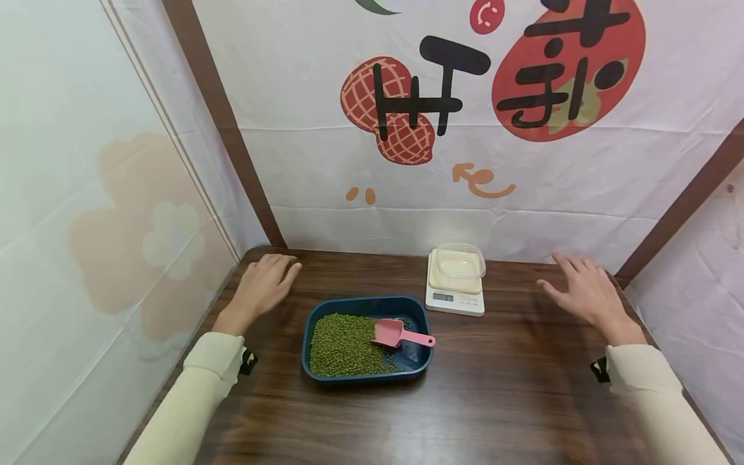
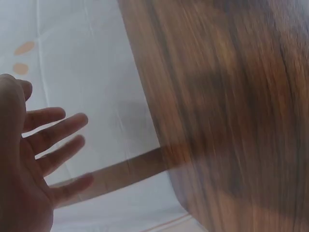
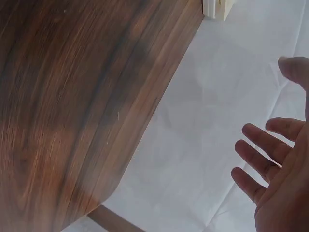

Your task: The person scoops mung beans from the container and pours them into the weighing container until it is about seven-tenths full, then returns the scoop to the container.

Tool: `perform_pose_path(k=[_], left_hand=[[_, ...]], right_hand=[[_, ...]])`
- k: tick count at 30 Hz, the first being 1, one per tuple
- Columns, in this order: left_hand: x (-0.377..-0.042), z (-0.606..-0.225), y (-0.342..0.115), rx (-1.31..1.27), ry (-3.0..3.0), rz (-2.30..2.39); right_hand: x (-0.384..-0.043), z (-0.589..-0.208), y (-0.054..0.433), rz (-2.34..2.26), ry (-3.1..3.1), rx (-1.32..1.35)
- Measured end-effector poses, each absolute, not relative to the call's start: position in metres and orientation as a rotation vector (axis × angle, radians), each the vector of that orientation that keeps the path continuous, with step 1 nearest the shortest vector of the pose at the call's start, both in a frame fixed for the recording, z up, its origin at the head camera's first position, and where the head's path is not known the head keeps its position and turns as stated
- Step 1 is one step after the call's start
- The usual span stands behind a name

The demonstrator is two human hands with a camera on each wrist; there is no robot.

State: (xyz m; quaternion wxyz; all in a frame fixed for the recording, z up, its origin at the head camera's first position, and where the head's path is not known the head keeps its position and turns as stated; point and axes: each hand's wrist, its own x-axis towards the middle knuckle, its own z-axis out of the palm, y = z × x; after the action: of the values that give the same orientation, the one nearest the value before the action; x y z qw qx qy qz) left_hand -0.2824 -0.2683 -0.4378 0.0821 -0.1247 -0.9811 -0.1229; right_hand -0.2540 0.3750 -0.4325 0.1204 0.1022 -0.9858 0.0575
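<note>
My left hand (image 1: pixel 262 288) hovers over the table's far left corner, fingers relaxed and spread, holding nothing. Over the far right side, my right hand (image 1: pixel 587 294) is likewise spread and holds nothing. Between them lies a dark blue tray (image 1: pixel 366 380) with green mung beans (image 1: pixel 345 345) heaped toward its left. A pink scoop (image 1: pixel 388 332) rests on the beans, its handle across the tray's right rim. Behind and right of the tray stands a white kitchen scale (image 1: pixel 455 301), bearing a clear plastic container (image 1: pixel 460 261). In the wrist views, both the left fingers (image 2: pixel 58 133) and right fingers (image 3: pixel 263 145) are apart.
The brown wooden table (image 1: pixel 372 426) has a rounded far left corner. White printed curtains (image 1: pixel 308 168) close in the back and both sides, close to the table's edges. Brown strips (image 1: pixel 227 123) run along the curtain's corners.
</note>
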Motion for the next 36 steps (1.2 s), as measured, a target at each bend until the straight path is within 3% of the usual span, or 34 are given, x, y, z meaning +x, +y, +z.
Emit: perform_pose_path(k=[36], left_hand=[[-0.237,-0.464,-0.235,-0.314,-2.862,-0.642]], right_hand=[[-0.232,-0.445,0.301,0.485,-2.705,0.380]])
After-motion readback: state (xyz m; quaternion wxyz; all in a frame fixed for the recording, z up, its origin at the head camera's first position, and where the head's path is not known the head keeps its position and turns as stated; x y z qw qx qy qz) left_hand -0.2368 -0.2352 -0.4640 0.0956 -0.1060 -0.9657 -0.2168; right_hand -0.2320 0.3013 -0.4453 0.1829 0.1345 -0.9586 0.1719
